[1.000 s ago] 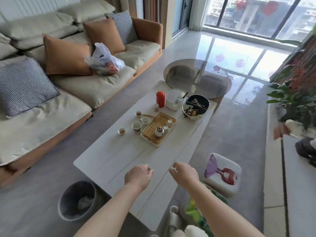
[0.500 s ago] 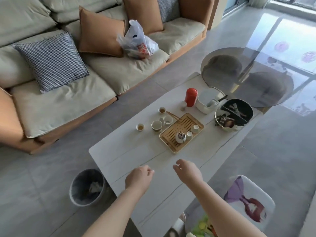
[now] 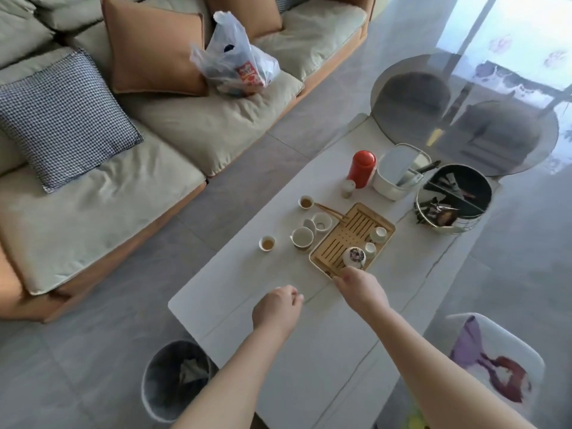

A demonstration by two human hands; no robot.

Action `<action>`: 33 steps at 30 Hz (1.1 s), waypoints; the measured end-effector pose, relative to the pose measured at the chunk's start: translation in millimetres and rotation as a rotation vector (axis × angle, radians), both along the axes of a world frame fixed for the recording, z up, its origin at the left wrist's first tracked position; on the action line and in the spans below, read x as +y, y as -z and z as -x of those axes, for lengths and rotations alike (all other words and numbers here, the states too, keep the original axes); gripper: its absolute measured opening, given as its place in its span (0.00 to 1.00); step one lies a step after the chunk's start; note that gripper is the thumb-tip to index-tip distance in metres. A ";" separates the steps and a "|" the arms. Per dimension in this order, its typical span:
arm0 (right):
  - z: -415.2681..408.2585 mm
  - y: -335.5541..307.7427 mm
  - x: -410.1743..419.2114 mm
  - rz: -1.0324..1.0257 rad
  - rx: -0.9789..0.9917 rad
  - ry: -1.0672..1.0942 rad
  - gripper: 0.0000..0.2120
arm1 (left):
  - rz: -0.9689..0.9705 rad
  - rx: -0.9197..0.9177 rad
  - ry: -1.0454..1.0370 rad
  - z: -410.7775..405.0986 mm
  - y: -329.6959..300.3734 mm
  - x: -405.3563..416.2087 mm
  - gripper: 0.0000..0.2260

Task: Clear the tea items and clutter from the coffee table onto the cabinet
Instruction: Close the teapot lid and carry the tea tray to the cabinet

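tray (image 3: 346, 239): we see a bamboo one on the surface (image 3: 247, 280), holding teapot (image 3: 353, 257) and two cups
round tin (image 3: 453, 198): wrappers
right hand (image 3: 362, 289): at tray's near edge, grip unclear
left hand (image 3: 277, 308): loosely curled, empty
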State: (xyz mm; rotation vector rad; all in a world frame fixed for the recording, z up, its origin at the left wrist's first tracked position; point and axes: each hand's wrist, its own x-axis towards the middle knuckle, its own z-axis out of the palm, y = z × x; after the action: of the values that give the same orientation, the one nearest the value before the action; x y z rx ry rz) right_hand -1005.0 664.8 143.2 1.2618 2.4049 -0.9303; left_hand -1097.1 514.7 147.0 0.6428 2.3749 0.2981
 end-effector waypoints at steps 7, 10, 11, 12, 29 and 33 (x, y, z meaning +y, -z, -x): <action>63.3 69.2 23.1 0.020 -0.010 0.102 0.12 | 0.006 -0.003 0.042 83.5 68.0 38.5 0.16; 84.1 106.0 42.8 0.020 -0.023 0.058 0.13 | -0.020 0.002 0.011 101.8 108.1 62.4 0.17; 90.7 119.4 51.0 0.022 -0.017 0.044 0.12 | -0.032 0.003 -0.007 106.3 123.4 70.0 0.18; 96.7 132.8 59.3 0.020 -0.017 0.028 0.12 | -0.042 0.004 -0.018 110.0 139.1 77.8 0.19; 176.7 260.7 134.6 -0.115 0.043 -0.005 0.13 | -0.196 0.114 0.041 148.9 274.6 165.1 0.35; 189.4 276.2 131.4 -0.084 0.048 0.063 0.12 | -0.205 0.095 0.049 151.5 284.2 167.2 0.32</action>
State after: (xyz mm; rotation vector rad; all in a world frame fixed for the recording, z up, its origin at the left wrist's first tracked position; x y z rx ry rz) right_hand -1194.4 796.2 -133.0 1.3676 2.4778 -0.8955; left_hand -1248.5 681.9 -137.2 0.8257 2.4344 0.5036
